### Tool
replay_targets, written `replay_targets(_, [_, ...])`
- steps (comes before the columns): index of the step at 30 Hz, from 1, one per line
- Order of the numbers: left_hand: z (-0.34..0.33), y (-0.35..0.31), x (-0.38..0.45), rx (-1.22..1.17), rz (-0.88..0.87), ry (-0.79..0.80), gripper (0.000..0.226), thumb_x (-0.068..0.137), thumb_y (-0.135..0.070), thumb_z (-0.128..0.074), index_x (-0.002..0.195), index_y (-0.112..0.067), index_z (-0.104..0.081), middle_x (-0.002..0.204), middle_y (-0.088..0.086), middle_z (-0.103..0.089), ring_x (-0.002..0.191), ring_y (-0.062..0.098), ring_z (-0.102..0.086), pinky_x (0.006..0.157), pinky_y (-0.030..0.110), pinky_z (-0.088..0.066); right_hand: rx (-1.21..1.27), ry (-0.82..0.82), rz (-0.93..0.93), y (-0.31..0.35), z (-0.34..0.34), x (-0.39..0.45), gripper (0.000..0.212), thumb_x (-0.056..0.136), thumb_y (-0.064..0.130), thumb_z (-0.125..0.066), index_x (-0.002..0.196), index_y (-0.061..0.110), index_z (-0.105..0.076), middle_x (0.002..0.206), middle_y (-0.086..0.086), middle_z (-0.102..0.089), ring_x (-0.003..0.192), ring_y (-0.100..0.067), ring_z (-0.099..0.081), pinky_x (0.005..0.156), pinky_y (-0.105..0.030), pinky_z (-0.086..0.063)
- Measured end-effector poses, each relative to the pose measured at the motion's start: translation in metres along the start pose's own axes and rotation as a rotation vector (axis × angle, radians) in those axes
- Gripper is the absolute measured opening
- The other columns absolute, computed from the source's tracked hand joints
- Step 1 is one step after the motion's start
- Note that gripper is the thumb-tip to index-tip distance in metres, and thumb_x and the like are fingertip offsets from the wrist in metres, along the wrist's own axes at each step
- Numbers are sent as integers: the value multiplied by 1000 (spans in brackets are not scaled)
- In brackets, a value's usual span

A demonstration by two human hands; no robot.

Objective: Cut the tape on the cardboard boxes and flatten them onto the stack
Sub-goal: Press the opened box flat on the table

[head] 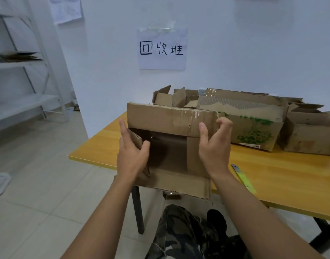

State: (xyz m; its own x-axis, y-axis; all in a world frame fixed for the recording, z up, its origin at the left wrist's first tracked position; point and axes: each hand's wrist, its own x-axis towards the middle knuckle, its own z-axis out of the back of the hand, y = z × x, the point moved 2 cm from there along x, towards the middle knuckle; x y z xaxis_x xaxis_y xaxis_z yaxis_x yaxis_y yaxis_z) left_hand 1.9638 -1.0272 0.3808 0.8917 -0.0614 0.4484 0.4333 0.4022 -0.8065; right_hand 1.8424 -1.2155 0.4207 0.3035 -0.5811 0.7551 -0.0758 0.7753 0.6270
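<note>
A worn brown cardboard box [169, 118] sits at the near left corner of the wooden table [291, 180], its open end facing me and its bottom flap hanging over the edge. My left hand [131, 152] grips the box's left side flap, thumb inside and fingers outside. My right hand [214, 144] grips the right side, with the thumb on the front panel and the fingers curled round the right edge. A yellow-green utility knife [242, 176] lies on the table just right of my right forearm, held by neither hand.
Behind the box lies a pile of torn cardboard [240, 107] on a green-printed box [253, 131]; another open box [310, 133] stands far right. A handwritten sign [161, 49] hangs on the wall. A white shelf [20, 62] stands left, a shoe [0, 182] on the floor.
</note>
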Motion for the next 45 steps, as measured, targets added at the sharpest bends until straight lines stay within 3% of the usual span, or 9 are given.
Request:
replay_targets(4, [21, -6, -2, -50, -12, 53, 78, 84, -42, -36, 144, -63, 9, 99, 13, -57, 79, 25, -56, 65, 35, -43, -195, 123, 169, 2, -11, -22, 54, 86, 39, -68, 123, 15, -36, 124, -15, -39, 98, -29, -53, 66, -21, -47])
replay_targets(10, [28, -5, -11, -122, 4, 135, 67, 84, -38, -30, 146, -59, -12, 114, 11, -58, 74, 18, -55, 66, 32, -40, -503, 181, 148, -12, -19, -34, 98, 69, 32, -86, 141, 17, -21, 143, -23, -21, 124, -43, -41, 86, -45, -53])
replay_targets(16, [28, 2, -4, -195, 87, 53, 62, 89, -41, -27, 147, -57, -12, 127, 7, -58, 92, 16, -56, 74, 31, -38, -236, 449, 133, -9, -9, -32, 98, 73, 33, -68, 148, 35, -5, 154, -6, -9, 140, -39, -24, 99, -54, -47])
replay_targets(21, [30, 18, 7, -544, 371, 37, 49, 96, -56, -28, 144, -47, -32, 148, -5, -44, 134, 21, -42, 106, 50, -39, 14, 727, 121, -14, 14, -45, 89, 79, 20, -51, 147, 45, 0, 161, -3, -18, 143, -32, -31, 101, -46, -42])
replay_targets(24, [36, 27, 3, -923, 534, 15, 59, 89, -74, -34, 122, -30, -56, 126, 1, -61, 110, 22, -58, 85, 39, -50, 25, 822, 164, -15, 14, -52, 77, 82, 20, -46, 147, 40, -9, 156, 5, -23, 129, -25, -45, 93, -35, -43])
replay_targets(28, [51, 52, 4, -1207, 613, 3, 82, 85, -83, -27, 132, -25, -59, 125, 4, -68, 113, 23, -65, 95, 40, -49, -144, 1064, 201, -17, -4, -65, 66, 90, 25, -42, 146, 41, -12, 153, 11, -37, 126, -17, -48, 96, -33, -42])
replay_targets(33, [64, 87, 1, -896, 792, -178, 51, 91, -28, -67, 135, -9, -48, 130, 17, -60, 96, 23, -65, 81, 38, -55, -394, 1264, 268, -19, -23, -79, 69, 89, 48, -33, 153, 39, -12, 162, 7, -24, 143, -16, -32, 111, -36, -35])
replay_targets(38, [78, 86, -4, 119, 279, -252, 82, 84, -20, -67, 153, -16, -23, 152, 16, -32, 139, 34, -29, 113, 45, -28, -380, 1342, 220, -23, -29, -75, 73, 84, 70, -23, 149, 39, -31, 158, 13, -29, 143, -13, -27, 111, -36, -29])
replay_targets(45, [5, 39, 27, 711, -138, 478, 71, 93, -67, -36, 154, -44, -8, 166, 0, 1, 151, 30, 4, 120, 53, 2, -285, 1229, 113, -27, -64, -44, 48, 98, 54, -44, 140, 33, -45, 129, 12, -54, 117, -11, -49, 98, -35, -43])
